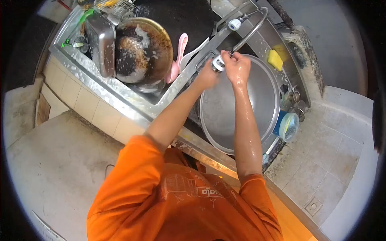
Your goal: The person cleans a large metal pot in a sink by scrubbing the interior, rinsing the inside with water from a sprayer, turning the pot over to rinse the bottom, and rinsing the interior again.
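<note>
A white faucet nozzle sits at the end of a flexible metal hose, above a large round metal basin in the sink. My right hand, wet and closed, grips the nozzle where it joins the hose. On the nozzle's other side, my left hand is curled against it, slightly blurred, with its fingertips partly hidden. To the left of my hands, a pink ladle leans beside a pale long-handled utensil.
A scorched round pan and a rectangular metal tray fill the left sink. A yellow sponge lies on the right ledge. Near the basin's right rim stand a blue container and small metal cups. A white-capped tap is behind.
</note>
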Demonstrator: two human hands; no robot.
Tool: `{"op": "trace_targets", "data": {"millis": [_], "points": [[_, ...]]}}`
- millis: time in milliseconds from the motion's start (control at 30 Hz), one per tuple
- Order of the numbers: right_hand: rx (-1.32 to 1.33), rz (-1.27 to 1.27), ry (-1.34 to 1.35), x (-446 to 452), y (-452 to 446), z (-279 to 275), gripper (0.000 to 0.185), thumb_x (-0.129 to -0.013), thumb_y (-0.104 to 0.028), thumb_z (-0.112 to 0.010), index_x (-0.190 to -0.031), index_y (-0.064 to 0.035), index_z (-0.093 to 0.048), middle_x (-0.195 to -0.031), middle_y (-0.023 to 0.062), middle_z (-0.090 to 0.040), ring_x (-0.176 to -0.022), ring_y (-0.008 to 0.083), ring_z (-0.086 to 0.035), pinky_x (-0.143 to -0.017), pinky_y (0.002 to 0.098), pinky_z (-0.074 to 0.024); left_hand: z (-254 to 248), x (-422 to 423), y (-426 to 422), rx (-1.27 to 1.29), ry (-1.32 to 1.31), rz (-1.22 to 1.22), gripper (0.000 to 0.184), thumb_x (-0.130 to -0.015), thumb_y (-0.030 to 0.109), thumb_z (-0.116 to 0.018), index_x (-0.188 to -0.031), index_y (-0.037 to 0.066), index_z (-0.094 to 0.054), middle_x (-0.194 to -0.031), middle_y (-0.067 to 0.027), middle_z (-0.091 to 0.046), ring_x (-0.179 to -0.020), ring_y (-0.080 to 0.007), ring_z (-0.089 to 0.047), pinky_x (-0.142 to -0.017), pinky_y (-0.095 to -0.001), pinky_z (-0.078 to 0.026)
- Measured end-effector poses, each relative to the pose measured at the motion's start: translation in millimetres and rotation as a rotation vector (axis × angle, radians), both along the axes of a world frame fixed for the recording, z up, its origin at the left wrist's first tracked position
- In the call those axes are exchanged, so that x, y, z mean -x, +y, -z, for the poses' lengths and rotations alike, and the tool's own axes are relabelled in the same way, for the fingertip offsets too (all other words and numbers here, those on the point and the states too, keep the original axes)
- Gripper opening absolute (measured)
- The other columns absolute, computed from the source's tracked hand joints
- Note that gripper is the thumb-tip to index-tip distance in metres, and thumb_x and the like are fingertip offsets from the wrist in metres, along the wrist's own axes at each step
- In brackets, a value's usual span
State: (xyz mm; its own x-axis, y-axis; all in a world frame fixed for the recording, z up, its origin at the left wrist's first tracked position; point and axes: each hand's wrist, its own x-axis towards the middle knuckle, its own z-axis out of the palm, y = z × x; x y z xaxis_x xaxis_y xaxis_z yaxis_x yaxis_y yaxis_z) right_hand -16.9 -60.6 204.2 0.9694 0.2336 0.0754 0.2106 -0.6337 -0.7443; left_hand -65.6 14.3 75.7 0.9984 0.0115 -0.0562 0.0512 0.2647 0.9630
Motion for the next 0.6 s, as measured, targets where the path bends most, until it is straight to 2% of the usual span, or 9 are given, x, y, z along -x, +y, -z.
{"op": "trace_targets", "data": {"millis": [67,233,267,367,433,467,533,567,600], "points": [[0.001,0.014,0.038,6,-3,-6,0.031,-0.079,-0.024,-0.072,-0.067,0.0027,-0.063,-0.051,-0.0003,-0.053,-0.048,0.0048,-0.048,-0.045,0.0251,-0.0386,-4,56,-6,-0.865,-0.318,-0.197,0.067,-0.066,-0.008,-0.054,-0.132,-0.003,-0.041,-0.134,-0.0303,-0.039,-0.124,-0.0439,-0.039,-0.105,-0.0438,-0.033],[-0.147,-0.003,0.117,10,-10,-12,0.026,-0.080,-0.021,-0.069,-0.069,0.0022,-0.065,-0.054,0.0005,-0.056,-0.050,0.0041,-0.049,-0.046,0.0247,-0.0384,-46,155,-60,-0.733,0.107,-0.336,0.070,-0.075,-0.005,-0.050,-0.141,-0.005,-0.026,-0.138,-0.0305,-0.034,-0.131,-0.0433,-0.032,-0.103,-0.0440,-0.037],[-0.021,0.020,0.228,13,-9,-36,0.027,-0.075,-0.022,-0.071,-0.076,0.0046,-0.067,-0.059,0.0097,-0.064,-0.055,0.0105,-0.058,-0.054,0.0293,-0.0454,-64,145,-50,-0.739,0.099,-0.321,0.070,-0.075,-0.005,-0.050,-0.141,-0.005,-0.026,-0.138,-0.0305,-0.034,-0.131,-0.0433,-0.032,-0.103,-0.0440,-0.037],[-0.011,-0.093,0.282,-6,-45,-19,0.027,-0.074,-0.024,-0.072,-0.077,0.0028,-0.068,-0.062,0.0088,-0.065,-0.058,0.0095,-0.059,-0.055,0.0281,-0.0465,-120,123,-28,-0.943,0.820,0.637,0.060,-0.083,0.008,-0.050,-0.140,-0.002,-0.033,-0.136,-0.0280,-0.040,-0.134,-0.0396,-0.031,-0.099,-0.0450,-0.040],[-0.022,-0.158,0.373,-11,-67,-39,0.032,-0.074,-0.029,-0.072,-0.075,0.0024,-0.068,-0.063,0.0087,-0.065,-0.057,0.0101,-0.060,-0.055,0.0280,-0.0472,-137,126,-32,-1.464,0.409,0.561,0.051,-0.088,0.020,-0.047,-0.134,-0.002,-0.044,-0.133,-0.0234,-0.048,-0.130,-0.0367,-0.038,-0.093,-0.0461,-0.044],[0.031,-0.170,0.349,-10,-76,-60,0.033,-0.075,-0.031,-0.071,-0.073,0.0019,-0.068,-0.061,0.0090,-0.065,-0.057,0.0118,-0.061,-0.053,0.0289,-0.0485,-129,125,-35,-1.460,0.371,0.603,0.051,-0.088,0.020,-0.047,-0.134,-0.002,-0.044,-0.133,-0.0234,-0.048,-0.130,-0.0367,-0.038,-0.093,-0.0461,-0.044],[0.175,-0.305,0.296,-25,-103,-86,0.033,-0.077,-0.032,-0.069,-0.073,0.0011,-0.068,-0.061,0.0090,-0.065,-0.056,0.0147,-0.063,-0.052,0.0306,-0.0499,-109,125,-51,-1.925,-0.423,0.971,0.048,-0.090,0.027,-0.049,-0.128,-0.002,-0.052,-0.133,-0.0216,-0.050,-0.124,-0.0360,-0.046,-0.093,-0.0474,-0.044],[0.269,-0.352,0.316,-32,-116,-102,0.032,-0.079,-0.032,-0.069,-0.076,-0.0003,-0.068,-0.060,0.0087,-0.064,-0.056,0.0153,-0.063,-0.053,0.0318,-0.0488,-87,121,-71,-1.896,-0.466,0.985,0.048,-0.090,0.027,-0.049,-0.128,-0.002,-0.052,-0.133,-0.0216,-0.050,-0.124,-0.0360,-0.046,-0.093,-0.0474,-0.044],[0.288,-0.319,0.326,-38,-128,-118,0.032,-0.079,-0.032,-0.069,-0.076,-0.0003,-0.068,-0.060,0.0087,-0.064,-0.056,0.0153,-0.063,-0.053,0.0318,-0.0488,-57,117,-96,-1.491,-0.144,1.487,0.050,-0.091,0.031,-0.048,-0.127,-0.002,-0.052,-0.135,-0.0222,-0.047,-0.124,-0.0359,-0.046,-0.095,-0.0477,-0.043]]}}
